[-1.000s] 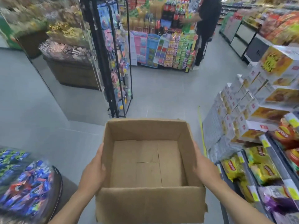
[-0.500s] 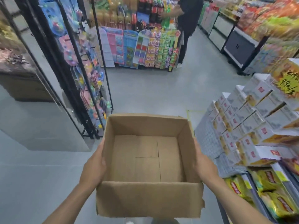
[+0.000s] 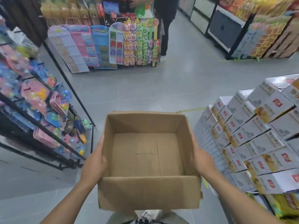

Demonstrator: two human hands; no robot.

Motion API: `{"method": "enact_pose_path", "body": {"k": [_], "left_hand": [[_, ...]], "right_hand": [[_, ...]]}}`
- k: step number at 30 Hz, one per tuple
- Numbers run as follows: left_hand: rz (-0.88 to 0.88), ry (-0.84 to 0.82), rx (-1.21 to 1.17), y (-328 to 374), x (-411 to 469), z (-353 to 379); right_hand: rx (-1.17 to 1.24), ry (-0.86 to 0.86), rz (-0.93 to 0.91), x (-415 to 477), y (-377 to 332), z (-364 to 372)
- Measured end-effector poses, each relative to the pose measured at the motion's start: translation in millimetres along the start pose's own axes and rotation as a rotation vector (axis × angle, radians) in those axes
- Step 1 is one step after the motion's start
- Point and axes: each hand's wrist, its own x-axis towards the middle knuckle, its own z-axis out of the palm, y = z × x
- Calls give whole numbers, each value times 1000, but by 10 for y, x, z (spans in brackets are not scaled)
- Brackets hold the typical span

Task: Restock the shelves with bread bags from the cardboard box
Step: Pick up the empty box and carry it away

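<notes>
"Which step is this?"

"The end of a load, I'd judge. The cardboard box [image 3: 148, 193] is carried at about waist height above the floor [image 3: 169, 88], and its bottom is bare, with no bread bags in it. So the stock seems to be put out, and the box is due for a refill or for putting away."

"How is it held?"

"The left hand [image 3: 93, 162] is flat on the left wall and the right hand [image 3: 202, 159] flat on the right wall. The fingers [image 3: 99, 147] lie straight along the card, squeezing inward rather than hooking the rim. The tips are hidden below."

"Room to move?"

"There's open aisle straight ahead. The toy rack [image 3: 40, 120] stands near on the left, its foot reaching toward the walkway. Stacked white cartons [image 3: 252, 139] crowd the right, just beside the box's right wall, with yellow bags [image 3: 284, 206] low down beneath them. Farther on, a snack display [image 3: 129, 46] and another person [image 3: 165, 23] block the far end — so the next move calls for keeping the box centred between rack and cartons, and turning before that display."
</notes>
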Motion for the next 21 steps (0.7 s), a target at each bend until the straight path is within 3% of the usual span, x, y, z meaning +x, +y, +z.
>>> {"method": "enact_pose_path", "body": {"k": [5, 10, 21], "left_hand": [[76, -42, 43, 477, 1004, 78], [238, -189, 75, 991, 2021, 368], [689, -619, 222, 2187, 3652, 1588]], "right_hand": [[35, 12, 104, 663, 35, -130], [64, 53, 256, 1107, 215, -80], [244, 31, 919, 1185, 405, 483]]}}
